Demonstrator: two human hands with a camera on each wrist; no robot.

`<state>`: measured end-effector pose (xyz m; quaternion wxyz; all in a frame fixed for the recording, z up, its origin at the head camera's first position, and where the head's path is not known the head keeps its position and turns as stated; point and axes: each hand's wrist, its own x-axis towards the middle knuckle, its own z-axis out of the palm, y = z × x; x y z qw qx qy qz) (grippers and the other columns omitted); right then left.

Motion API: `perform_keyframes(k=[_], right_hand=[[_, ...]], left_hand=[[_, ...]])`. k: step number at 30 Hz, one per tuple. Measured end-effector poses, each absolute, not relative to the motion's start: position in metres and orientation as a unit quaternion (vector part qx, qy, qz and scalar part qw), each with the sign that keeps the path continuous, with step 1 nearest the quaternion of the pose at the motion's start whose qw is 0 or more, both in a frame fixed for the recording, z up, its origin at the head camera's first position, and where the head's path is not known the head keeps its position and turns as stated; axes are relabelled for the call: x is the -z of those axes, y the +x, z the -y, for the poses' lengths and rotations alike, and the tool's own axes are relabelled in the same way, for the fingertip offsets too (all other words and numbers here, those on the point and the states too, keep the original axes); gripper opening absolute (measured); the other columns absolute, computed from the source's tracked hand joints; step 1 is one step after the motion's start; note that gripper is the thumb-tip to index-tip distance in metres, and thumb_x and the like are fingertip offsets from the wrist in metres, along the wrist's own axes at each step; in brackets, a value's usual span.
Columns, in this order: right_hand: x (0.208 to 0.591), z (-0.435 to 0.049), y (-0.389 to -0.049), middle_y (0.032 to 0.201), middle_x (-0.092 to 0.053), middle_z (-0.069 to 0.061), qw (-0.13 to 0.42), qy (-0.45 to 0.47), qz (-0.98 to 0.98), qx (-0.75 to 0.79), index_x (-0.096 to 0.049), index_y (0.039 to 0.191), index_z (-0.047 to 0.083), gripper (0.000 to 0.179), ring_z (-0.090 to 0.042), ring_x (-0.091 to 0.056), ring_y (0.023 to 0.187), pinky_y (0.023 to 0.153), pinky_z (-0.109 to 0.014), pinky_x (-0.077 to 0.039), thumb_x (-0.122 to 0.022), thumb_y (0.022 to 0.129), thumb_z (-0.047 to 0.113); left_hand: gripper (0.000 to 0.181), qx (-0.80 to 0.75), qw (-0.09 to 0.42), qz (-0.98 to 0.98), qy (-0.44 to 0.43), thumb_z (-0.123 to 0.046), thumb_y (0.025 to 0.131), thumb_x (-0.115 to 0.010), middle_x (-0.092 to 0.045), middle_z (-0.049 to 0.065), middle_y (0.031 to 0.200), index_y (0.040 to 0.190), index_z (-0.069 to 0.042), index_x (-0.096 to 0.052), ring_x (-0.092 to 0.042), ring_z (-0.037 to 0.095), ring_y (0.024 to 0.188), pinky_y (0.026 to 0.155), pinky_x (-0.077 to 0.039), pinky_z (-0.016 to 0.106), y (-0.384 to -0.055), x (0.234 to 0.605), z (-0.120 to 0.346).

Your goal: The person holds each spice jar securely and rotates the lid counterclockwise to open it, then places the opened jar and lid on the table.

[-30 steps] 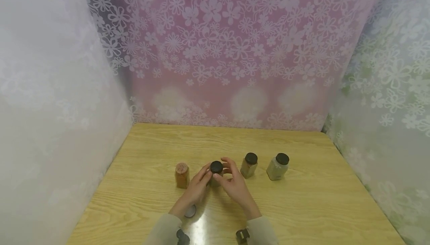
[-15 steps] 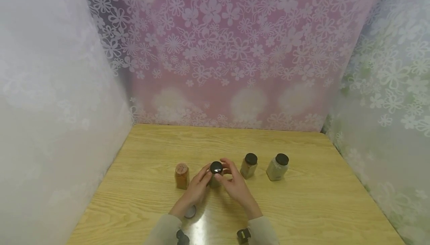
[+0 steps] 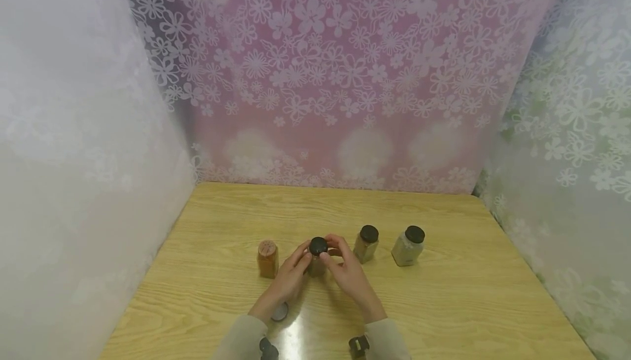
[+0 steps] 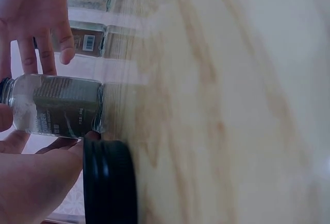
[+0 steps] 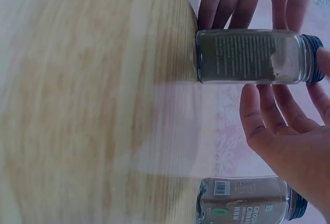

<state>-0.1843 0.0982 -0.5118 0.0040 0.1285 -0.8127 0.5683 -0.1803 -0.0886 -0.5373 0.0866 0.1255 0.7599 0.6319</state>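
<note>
A square glass spice jar (image 3: 316, 267) with a black screw lid (image 3: 318, 246) stands upright on the table between both hands. My left hand (image 3: 289, 279) holds the jar from its left side, fingers bent around the glass in the left wrist view. At the lid, my right hand (image 3: 349, 275) pinches with thumb and index finger; its other fingers are spread beside the glass in the right wrist view. Powder fills most of the jar (image 5: 237, 56), below a lighter band near the neck. A loose black lid (image 4: 111, 183) lies on the table beside my left wrist.
Left of the hands stands a jar of orange-brown spice (image 3: 268, 260) with its perforated shaker top showing. To the right are two black-lidded jars, one with brown powder (image 3: 365, 249) and one paler (image 3: 407, 250). Patterned cloth (image 3: 335, 102) surrounds the wooden table (image 3: 443, 305).
My right thumb has shifted slightly to the right along the lid's edge. The jar and my left hand stay almost in place.
</note>
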Motion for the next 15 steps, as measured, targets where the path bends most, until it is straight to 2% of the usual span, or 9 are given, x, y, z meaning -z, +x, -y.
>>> perform_keyframes(k=[3, 7, 11, 15], right_hand=[[0.5106, -0.0963, -0.1849, 0.140, -0.062, -0.011, 0.007, 0.118, 0.818, -0.564, -0.053, 0.143, 0.017, 0.049, -0.029, -0.059, 0.120, 0.086, -0.033, -0.048, -0.075, 0.100, 0.026], [0.5102, -0.0910, -0.1852, 0.134, -0.062, -0.012, 0.024, 0.112, 0.826, -0.552, -0.052, 0.139, 0.014, 0.053, -0.026, -0.059, 0.112, 0.080, -0.028, -0.048, -0.079, 0.097, 0.031], [0.5122, -0.0893, -0.1846, 0.133, -0.062, -0.015, 0.040, 0.124, 0.829, -0.543, -0.053, 0.142, 0.010, 0.049, -0.026, -0.058, 0.110, 0.078, -0.026, -0.047, -0.074, 0.101, 0.026], [0.5150, -0.0916, -0.1852, 0.135, -0.061, -0.014, 0.035, 0.142, 0.834, -0.532, -0.052, 0.152, 0.009, 0.050, -0.025, -0.057, 0.114, 0.081, -0.026, -0.047, -0.067, 0.105, 0.021]], left_hand=[[0.055, -0.630, 0.085, -0.762, 0.126, -0.033, 0.116, -0.038, -0.035, 0.028, 0.167, 0.166, -0.010, -0.032, -0.038, 0.053, 0.151, 0.120, -0.038, 0.064, -0.1813, 0.5369, 0.0878], [0.055, -0.619, 0.084, -0.770, 0.126, -0.031, 0.116, -0.038, -0.039, 0.029, 0.164, 0.166, -0.008, -0.031, -0.040, 0.052, 0.150, 0.120, -0.039, 0.064, -0.1817, 0.5368, 0.0870], [0.055, -0.619, 0.088, -0.769, 0.131, -0.032, 0.117, -0.036, -0.037, 0.030, 0.165, 0.166, -0.007, -0.030, -0.039, 0.053, 0.150, 0.120, -0.039, 0.064, -0.1807, 0.5363, 0.0872], [0.056, -0.628, 0.090, -0.762, 0.129, -0.036, 0.117, -0.037, -0.033, 0.028, 0.168, 0.166, -0.010, -0.031, -0.036, 0.053, 0.152, 0.120, -0.038, 0.064, -0.1814, 0.5367, 0.0879]])
